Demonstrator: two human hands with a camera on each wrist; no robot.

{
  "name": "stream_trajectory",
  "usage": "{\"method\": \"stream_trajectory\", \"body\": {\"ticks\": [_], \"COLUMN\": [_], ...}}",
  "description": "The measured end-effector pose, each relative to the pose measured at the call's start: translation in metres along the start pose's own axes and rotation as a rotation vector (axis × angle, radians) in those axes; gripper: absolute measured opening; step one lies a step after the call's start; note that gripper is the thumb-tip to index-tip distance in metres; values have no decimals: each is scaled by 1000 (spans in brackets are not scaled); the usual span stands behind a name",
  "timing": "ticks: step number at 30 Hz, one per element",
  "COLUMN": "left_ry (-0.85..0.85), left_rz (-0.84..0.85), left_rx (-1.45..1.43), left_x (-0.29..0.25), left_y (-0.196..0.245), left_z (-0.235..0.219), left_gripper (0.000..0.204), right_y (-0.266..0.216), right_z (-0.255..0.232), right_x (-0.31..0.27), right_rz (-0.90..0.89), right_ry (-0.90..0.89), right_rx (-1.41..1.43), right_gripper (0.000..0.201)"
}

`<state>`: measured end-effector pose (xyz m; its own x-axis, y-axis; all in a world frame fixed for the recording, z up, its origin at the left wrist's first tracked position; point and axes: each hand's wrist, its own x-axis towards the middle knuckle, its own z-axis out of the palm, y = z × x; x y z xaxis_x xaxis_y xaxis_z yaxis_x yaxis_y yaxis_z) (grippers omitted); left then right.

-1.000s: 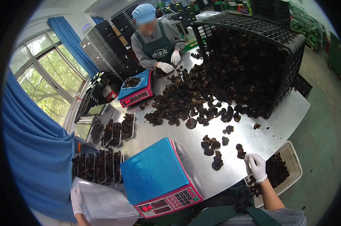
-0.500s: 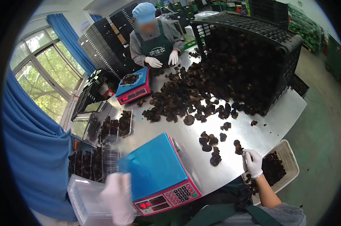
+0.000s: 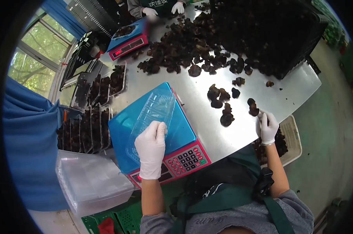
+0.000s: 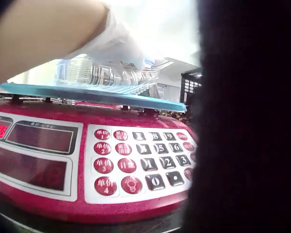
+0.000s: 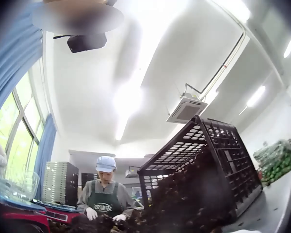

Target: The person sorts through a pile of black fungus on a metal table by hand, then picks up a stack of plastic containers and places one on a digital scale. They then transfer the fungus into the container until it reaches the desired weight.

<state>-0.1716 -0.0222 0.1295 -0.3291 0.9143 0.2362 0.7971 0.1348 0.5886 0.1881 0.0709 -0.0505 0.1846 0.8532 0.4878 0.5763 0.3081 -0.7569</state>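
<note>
Clamshell tray (image 3: pixel 155 107) on the scale (image 3: pixel 184 158): I judge it light, flimsy; left hand (image 3: pixel 150 148) presses flat-fingered. Right hand (image 3: pixel 268 126) pinches one mushroom (image 3: pixel 253 107).

A tipped black crate (image 3: pixel 297 35) spills dark wood-ear mushrooms (image 3: pixel 184 46) across the steel table (image 3: pixel 293 89) at twelve o'clock. Filled clear trays (image 3: pixel 94 117) line up at nine o'clock, a second scale (image 3: pixel 127 41) at eleven, a white basket (image 3: pixel 291 134) at four.
</note>
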Motion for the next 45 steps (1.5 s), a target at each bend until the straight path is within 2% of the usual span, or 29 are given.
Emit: {"method": "stream_trajectory", "body": {"ticks": [5, 6, 8, 10, 12, 14, 15, 16, 18, 19, 20, 22, 24, 25, 26, 28, 29, 30, 32, 33, 35, 36, 37, 39, 40, 41, 43, 44, 45], "left_ry": [21, 13, 68, 272, 290, -12, -141, -273, -333, -264, -196, -103, -48, -66, -85, -122, -135, -126, -107, -104, -110, -116, -148, -108, -94, -62, -101, -123, -118], "left_rz": [-86, -106, -70, 116, 266, 351, 358, 359, 302, 293, 285, 253, 212, 184, 151, 89, 78, 69, 56, 84, 84, 82, 60, 91, 106, 119, 119, 123, 123], "left_rx": [-131, 16, 92, 126, -55, -318, -388, -456, -415, -361, -306, -187, -52, 2, 7, 19, 14, -4, -37, -40, -29, -26, -77, -106, -112, -146, -127, -117, -131], "left_x": [3, 3, -3, -12, -28, -50, -58, -67, -88, -92, -94, -91, -80, -75, -72, -67, -66, -67, -69, -68, -70, -71, -69, -69, -71, -72, -70, -69, -69], "left_y": [-10, -8, 4, 14, 39, 61, 67, 68, 73, 73, 73, 76, 74, 70, 72, 79, 78, 78, 72, 70, 70, 69, 69, 65, 63, 62, 64, 64, 63], "left_z": [5, 4, -2, 3, 17, 46, 72, 103, 155, 174, 190, 203, 207, 209, 210, 208, 208, 209, 207, 205, 205, 204, 203, 207, 208, 210, 206, 205, 205], "left_gripper": [20, 18, 15, 8, 9, 9, 16, 24, 53, 62, 72, 88, 100, 110, 112, 116, 121, 121, 123, 124, 125, 126, 126, 120, 117, 115, 113, 112, 111], "right_y": [-13, -12, -14, -19, -18, -31, -26, -27, -35, -34, -42, -36, -41, -50, -55, -56, -56, -46, -53, -39, -53, -66, -70, -71, -72, -61, -22, -14, -18], "right_z": [2, 1, 4, 1, 3, 0, -1, -1, 3, 9, 17, 30, 48, 47, 50, 70, 79, 105, 118, 137, 116, 99, 97, 94, 95, 108, 168, 193, 205], "right_x": [3, 3, 2, 3, 3, 12, 15, 21, 42, 50, 56, 60, 57, 61, 73, 110, 129, 141, 137, 117, 92, 96, 108, 140, 161, 180, 207, 222, 234], "right_rz": [-33, -153, -2, 7, 32, 12, -61, -99, -177, -92, -89, -258, -388, -457, -474, -231, -426, -570, -503, -729, -774, -885, -796, -600, -338, -288, -508, -548, -561], "right_ry": [82, 78, 111, 94, 85, 28, -98, -125, -187, -265, -289, -581, -692, -704, -741, -915, -754, -598, -870, -766, -890, -953, -1031, -1185, -1105, -904, -380, -289, -395], "right_rx": [-43, -158, 6, -14, 13, -64, -139, -211, -356, -283, -280, -209, 168, 219, 221, 250, 76, 97, -48, 115, 196, 207, 306, 507, 375, 269, -154, -299, -340], "right_gripper": [12, 12, 13, 13, 15, 22, 39, 44, 54, 63, 57, 51, 45, 41, 39, 38, 41, 47, 52, 48, 46, 43, 41, 36, 30, 38, 54, 62, 63]}}
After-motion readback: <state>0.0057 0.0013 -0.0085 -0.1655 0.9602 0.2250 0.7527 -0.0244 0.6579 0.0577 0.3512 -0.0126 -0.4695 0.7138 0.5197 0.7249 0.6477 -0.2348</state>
